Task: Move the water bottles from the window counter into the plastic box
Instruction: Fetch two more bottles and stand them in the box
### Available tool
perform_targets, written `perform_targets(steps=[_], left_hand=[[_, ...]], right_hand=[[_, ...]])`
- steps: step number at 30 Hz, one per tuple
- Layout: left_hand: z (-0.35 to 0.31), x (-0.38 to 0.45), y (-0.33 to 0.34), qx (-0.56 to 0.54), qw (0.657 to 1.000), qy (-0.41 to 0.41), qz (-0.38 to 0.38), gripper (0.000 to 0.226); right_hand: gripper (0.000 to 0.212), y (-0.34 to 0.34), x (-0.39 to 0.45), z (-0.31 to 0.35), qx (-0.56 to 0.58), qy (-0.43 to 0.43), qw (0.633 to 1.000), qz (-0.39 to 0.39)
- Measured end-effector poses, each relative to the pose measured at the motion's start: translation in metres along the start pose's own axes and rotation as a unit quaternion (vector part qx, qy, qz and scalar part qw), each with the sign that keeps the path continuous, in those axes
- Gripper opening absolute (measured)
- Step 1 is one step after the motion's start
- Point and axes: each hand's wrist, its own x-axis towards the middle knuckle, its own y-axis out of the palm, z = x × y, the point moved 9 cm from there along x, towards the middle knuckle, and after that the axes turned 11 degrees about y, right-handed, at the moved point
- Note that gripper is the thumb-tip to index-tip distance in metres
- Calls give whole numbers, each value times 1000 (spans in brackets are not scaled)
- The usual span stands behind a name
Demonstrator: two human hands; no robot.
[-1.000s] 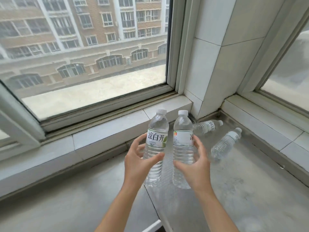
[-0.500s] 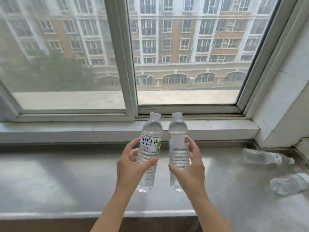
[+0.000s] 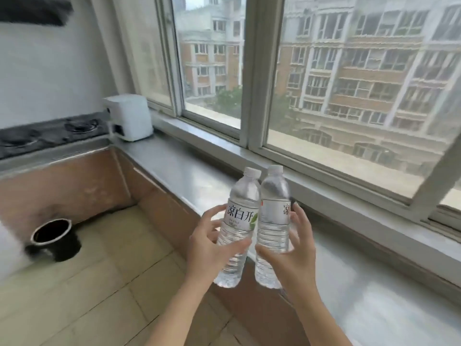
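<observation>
- The left hand (image 3: 212,248) is wrapped around the middle of the left bottle (image 3: 237,226): thumb across the front below the label, fingers curled behind and mostly hidden by the plastic.
- The right hand (image 3: 294,258) closes on the right bottle (image 3: 273,226) the same way, thumb in front, fingertips showing at the bottle's right edge.
- Two bottles are in view, one per hand — both clear, full, capped in white, held in the air roughly upright and leaning a little, their shoulders touching or nearly so; which, I cannot tell.
- They hang over the front edge of the window counter (image 3: 189,176), not resting on it.
- The left bottle's white label reads 凉白开 in large dark characters with a green leaf at its right edge; the small print beneath is too fine to read.
- The right bottle's label is turned away: only the first character 凉 and a small red mark at its left edge show.
- Both forearms are cut off at the bottom of the frame.
- At the far end of the counter sits one white appliance (image 3: 129,116), blurred.
- Left of it a dark stove top (image 3: 47,134) shows two burners, smeared by motion.
- On the tiled floor (image 3: 99,283) below stands one black round container (image 3: 53,239), open at the top — its left side blurred.
</observation>
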Motion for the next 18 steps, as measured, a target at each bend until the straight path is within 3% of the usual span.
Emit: perform_targets(steps=[8,18], left_hand=[[24,-22,-240,48,982,-28,-182,74],[55,-70,-434,130,903,-61,-406,74]], right_hand=[[101,247,-35,38,34,-20,972,233],[91,478,-93,61,34,-29,888,457]])
